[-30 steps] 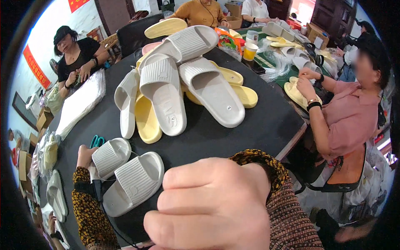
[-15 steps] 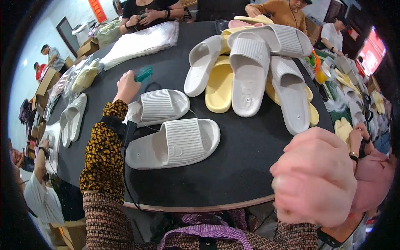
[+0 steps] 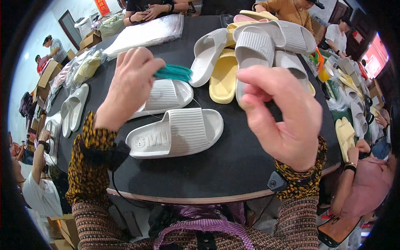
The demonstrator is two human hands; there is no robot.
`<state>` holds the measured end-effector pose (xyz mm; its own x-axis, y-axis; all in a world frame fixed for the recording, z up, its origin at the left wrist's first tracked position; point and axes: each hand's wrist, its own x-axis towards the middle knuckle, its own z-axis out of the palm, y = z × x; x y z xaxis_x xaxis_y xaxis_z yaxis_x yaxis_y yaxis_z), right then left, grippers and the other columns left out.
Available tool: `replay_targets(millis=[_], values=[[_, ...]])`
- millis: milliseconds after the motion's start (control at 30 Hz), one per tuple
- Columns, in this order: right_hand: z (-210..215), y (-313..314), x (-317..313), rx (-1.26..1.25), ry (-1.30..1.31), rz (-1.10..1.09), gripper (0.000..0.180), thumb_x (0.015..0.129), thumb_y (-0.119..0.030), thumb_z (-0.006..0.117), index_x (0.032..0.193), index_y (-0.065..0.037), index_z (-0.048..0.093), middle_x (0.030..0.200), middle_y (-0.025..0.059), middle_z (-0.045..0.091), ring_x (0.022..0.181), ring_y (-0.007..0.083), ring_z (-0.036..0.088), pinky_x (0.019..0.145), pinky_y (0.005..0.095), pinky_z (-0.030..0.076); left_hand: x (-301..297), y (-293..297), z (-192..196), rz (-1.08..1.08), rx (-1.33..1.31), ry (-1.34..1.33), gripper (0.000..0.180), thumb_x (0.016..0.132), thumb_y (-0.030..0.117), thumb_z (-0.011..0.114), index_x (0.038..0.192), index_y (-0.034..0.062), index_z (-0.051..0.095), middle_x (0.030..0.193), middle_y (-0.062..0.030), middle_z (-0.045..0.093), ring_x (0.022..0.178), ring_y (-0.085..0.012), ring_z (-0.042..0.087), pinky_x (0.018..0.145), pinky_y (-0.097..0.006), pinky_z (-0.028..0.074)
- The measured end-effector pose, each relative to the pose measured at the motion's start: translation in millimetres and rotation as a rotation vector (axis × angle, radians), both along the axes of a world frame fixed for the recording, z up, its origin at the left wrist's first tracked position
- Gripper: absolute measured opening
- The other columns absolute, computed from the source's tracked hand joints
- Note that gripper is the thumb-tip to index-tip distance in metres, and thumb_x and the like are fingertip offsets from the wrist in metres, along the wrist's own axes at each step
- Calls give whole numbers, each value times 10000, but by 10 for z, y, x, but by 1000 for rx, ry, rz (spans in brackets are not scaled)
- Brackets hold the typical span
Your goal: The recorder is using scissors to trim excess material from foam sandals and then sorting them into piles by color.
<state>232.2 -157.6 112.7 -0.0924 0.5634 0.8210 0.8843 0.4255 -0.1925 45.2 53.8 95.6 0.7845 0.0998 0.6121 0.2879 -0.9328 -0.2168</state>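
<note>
My left hand (image 3: pixel 132 85) is closed on a bundle of thin teal strands (image 3: pixel 174 73), held above a grey slipper (image 3: pixel 168 95) with a ribbed strap. Opposite it, my right hand (image 3: pixel 287 112) hovers over the table; its fingers are curled, with a gap between thumb and forefinger and nothing visible there. Between and below my hands lies another grey slipper (image 3: pixel 177 135), sole down, toe opening to the right. A thin clear line shows at the two slippers. Behind my right hand is a heap of grey slippers (image 3: pixel 255 46), partly hidden, with a yellow slipper (image 3: pixel 223 79) among them.
A stack of clear plastic bags (image 3: pixel 143 37) lies at the far left of the dark table (image 3: pixel 200 179). Bagged slippers (image 3: pixel 87 68) and a grey pair (image 3: pixel 75 109) are along the left edge. Several people work around the table; one at right handles yellow slippers (image 3: pixel 345 135).
My left hand has moved right and nearer with the teal strands. My right hand has risen leftward from the near right, its fist loosening. The view has shifted slightly.
</note>
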Motion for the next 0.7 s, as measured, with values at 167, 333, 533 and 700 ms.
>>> replay_targets(millis=[167, 333, 533, 700], values=[[-130, 49, -68, -165, 136, 169, 329, 812, -20, 652, 1132, 5, 580, 896, 98, 609, 772, 176, 605, 696, 270, 497, -23, -674, 234, -125, 93, 15, 231, 651, 50, 645, 881, 65, 625, 848, -63, 500, 846, -252, 528, 827, -390, 415], [-53, -12, -287, -336, 100, 192, 439, 781, -27, 675, 1197, 15, 542, 970, 116, 622, 845, 197, 628, 768, 295, 498, -195, -942, 341, -262, 158, -82, 272, 583, 113, 656, 852, 78, 637, 862, -35, 522, 842, -219, 553, 861, -436, 447], [-103, -106, -437, -568, 170, 202, 718, 711, -37, 723, 1354, -25, 405, 980, 196, 625, 872, 286, 645, 772, 331, 510, -210, -1026, 176, -290, 226, -127, 287, 562, 179, 581, 816, 51, 620, 873, -58, 513, 917, -220, 542, 927, -437, 423], [-196, -73, -470, -626, 334, 108, 716, 727, 35, 668, 1377, 16, 367, 852, 151, 604, 736, 182, 619, 683, 275, 490, -236, -1048, 16, -263, 189, -298, 312, 646, 173, 609, 924, 32, 612, 934, -81, 520, 924, -245, 533, 947, -448, 408]])
